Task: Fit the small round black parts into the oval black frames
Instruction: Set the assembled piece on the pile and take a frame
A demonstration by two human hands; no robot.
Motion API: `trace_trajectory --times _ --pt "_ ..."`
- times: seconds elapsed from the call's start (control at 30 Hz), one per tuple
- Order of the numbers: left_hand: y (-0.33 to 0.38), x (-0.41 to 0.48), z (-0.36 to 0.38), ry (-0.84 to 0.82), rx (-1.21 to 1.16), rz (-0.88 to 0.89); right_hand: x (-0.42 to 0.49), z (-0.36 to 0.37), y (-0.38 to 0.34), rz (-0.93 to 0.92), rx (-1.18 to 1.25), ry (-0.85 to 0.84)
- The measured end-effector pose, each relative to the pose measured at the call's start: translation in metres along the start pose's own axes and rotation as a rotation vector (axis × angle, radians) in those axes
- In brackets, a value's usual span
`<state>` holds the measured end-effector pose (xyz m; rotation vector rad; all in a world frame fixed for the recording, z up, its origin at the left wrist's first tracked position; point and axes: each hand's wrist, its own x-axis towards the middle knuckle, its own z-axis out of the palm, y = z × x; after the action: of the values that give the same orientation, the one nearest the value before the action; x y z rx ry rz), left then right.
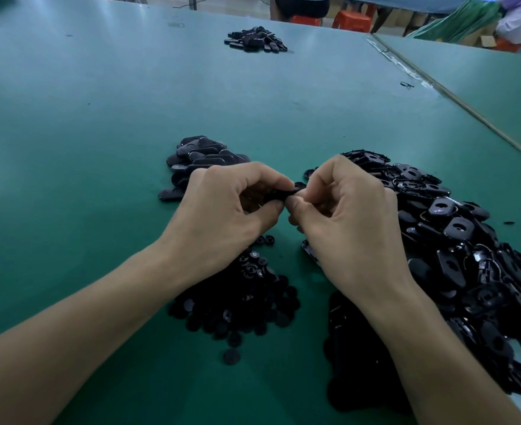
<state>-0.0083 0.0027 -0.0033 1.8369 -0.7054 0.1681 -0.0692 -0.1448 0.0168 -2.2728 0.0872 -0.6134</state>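
Loose disc: single small round black plastic part (pixel 232 356), flat on the green counter (pixel 99 148), just apart from the near edge of its pile.
Round stock: small round black plastic parts (pixel 247 299), a low heap between the two forearms, partly under the left wrist.
Frame stock: oval black plastic frames (pixel 458 240), a large tangled heap on the right side, running from the near edge up past the right hand; many show a keyhole-shaped opening.
Left hand (pixel 222 216): raised above the counter, fingers (pixel 262 174) curled in, tips pinching one end of a black piece (pixel 286 193).
Right hand (pixel 345 225): facing the left, thumb and fingertips closed on the other end of the same black piece.
Black piece: held between both hands above the counter, mostly hidden; cannot tell whether a round part sits in it.
Closed ovals: pile of smooth black oval pieces (pixel 201 154), just beyond the left hand.
Far pile: similar black pieces (pixel 256 39), well apart, near the counter's far edge.
Background: orange plastic stools (pixel 351 19) beyond the counter.
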Motion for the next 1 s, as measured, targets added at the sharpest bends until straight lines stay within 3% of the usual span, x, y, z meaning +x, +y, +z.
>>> trace_trajectory --times 0.2,0.3,0.5,0.73,1.0 --pt "0.0004 0.001 -0.0055 0.05 0.184 0.088 0.0001 -0.001 -0.0009 -0.086 0.107 -0.135" --pt "0.0001 0.0007 -0.0045 0.081 0.203 0.073 0.0004 -0.0006 -0.0011 -0.108 0.12 -0.123" --pt "0.0015 0.0011 0.0003 0.053 -0.065 -0.023 0.0041 -0.003 0.0024 -0.089 -0.021 -0.072" --pt "0.0002 0.0037 -0.0024 0.022 -0.29 -0.114 0.0066 -0.0068 0.0047 -0.013 0.145 -0.084" --pt "0.002 0.0056 -0.0031 -0.001 -0.351 -0.13 0.0051 -0.0073 0.0066 0.046 0.203 -0.103"
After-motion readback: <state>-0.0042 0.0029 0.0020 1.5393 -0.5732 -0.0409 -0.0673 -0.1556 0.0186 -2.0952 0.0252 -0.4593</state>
